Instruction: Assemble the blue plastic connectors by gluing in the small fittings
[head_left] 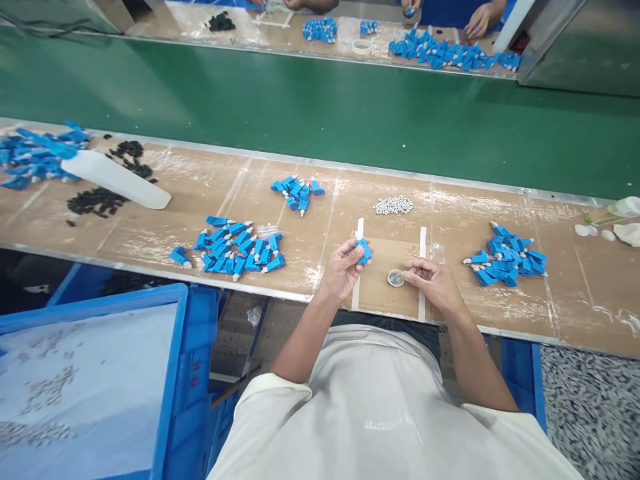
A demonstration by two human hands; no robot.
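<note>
My left hand (344,270) is closed on a small blue part (364,251), holding it above the cardboard mat between two white tape strips. My right hand (434,283) has its fingers pinched at the right rim of a small round dish (395,278); a thin stick shows near the fingertips, and what exactly they grip is too small to tell. Beyond my hands lies a pile of small white pieces (394,205). Blue parts are heaped to the right (510,257), to the left (240,247) and farther back (299,193).
A white scoop-like piece (117,177) lies by black pieces (95,201) at the left. Blue bins (183,373) stand below the table edge. Across the green belt (320,110), other people's hands (479,21) are near more blue parts. A bottle (615,210) lies far right.
</note>
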